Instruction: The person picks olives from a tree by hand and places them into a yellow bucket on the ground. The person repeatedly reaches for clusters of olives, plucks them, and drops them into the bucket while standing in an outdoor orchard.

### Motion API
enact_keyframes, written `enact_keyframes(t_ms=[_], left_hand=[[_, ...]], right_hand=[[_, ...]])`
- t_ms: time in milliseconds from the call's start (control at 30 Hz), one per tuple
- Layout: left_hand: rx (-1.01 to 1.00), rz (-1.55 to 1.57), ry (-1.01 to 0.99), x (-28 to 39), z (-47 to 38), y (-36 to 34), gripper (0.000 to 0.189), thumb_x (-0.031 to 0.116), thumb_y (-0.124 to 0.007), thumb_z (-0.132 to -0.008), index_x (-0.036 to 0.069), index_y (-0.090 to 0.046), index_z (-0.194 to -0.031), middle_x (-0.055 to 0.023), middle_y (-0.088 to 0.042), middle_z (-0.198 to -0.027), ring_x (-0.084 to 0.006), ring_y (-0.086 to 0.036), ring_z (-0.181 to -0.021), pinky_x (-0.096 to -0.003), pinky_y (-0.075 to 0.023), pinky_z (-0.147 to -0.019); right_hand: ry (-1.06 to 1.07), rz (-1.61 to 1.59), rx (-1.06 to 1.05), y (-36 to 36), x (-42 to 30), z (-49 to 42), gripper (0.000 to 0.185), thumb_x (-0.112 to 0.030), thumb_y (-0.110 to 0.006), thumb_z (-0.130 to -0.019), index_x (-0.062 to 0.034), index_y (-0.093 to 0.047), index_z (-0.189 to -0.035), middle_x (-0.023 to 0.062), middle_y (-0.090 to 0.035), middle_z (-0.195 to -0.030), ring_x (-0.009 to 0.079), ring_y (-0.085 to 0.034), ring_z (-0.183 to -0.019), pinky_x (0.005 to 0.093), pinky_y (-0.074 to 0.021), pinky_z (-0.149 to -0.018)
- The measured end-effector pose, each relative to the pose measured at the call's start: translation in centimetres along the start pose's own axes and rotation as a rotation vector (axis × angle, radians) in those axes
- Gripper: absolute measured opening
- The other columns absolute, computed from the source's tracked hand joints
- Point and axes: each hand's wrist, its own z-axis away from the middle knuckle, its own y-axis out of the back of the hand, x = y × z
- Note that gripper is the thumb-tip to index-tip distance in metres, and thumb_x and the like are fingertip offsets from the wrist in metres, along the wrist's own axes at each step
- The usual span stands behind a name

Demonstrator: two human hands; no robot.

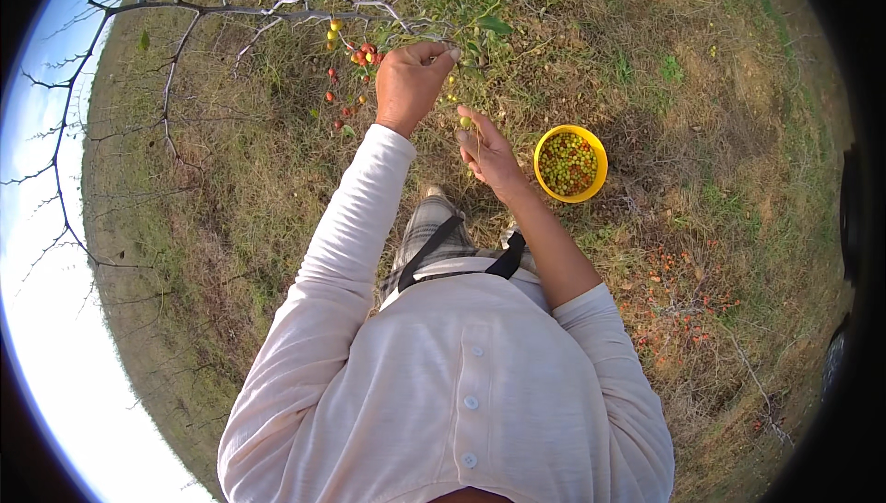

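My left hand is raised at the thorny branch, its thumb and fingertips pinched together on a thin twig; the exact grip is partly hidden by the fingers. Lower and to the right, my right hand holds a round yellow-green fruit between index finger and thumb, palm side partly up. A thin stem hangs down across those fingers. Just left of my left hand, a cluster of red fruits hangs from the branch, with yellow fruits beside it. Small yellow fruits show between my hands.
A yellow bucket with many green, yellow and red fruits stands on the dry grass right of my right forearm. Bare spiny branches reach across the left. Orange-red fruits and dry twigs lie at the lower right. Green leaves hang above.
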Motion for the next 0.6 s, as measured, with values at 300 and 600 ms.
enact_keyframes(t_ms=[300,600], left_hand=[[0.005,-0.062,-0.057,0.2,0.4,0.9,0.025,0.032,-0.066,-0.075,0.011,-0.071,-0.087,-0.0093,-0.064,-0.066,-0.0237,-0.062,-0.060,-0.0352,-0.0481,-0.059],[0.010,-0.057,-0.043,0.4,0.6,1.3,0.022,0.032,-0.065,-0.076,0.012,-0.071,-0.084,-0.0096,-0.063,-0.063,-0.0263,-0.061,-0.059,-0.0363,-0.0475,-0.058]], right_hand=[[0.167,0.113,0.073,-1.8,-0.2,-0.6,0.033,-0.027,-0.057,-0.091,-0.0086,-0.053,-0.118,-0.0059,-0.043,-0.062,0.0013,-0.038,-0.052,0.0173,-0.0303,-0.045],[0.212,0.005,0.062,-2.5,-0.9,-1.0,0.030,-0.022,-0.057,-0.091,-0.0067,-0.053,-0.116,-0.0061,-0.042,-0.064,0.0012,-0.036,-0.053,0.0169,-0.0299,-0.047]])
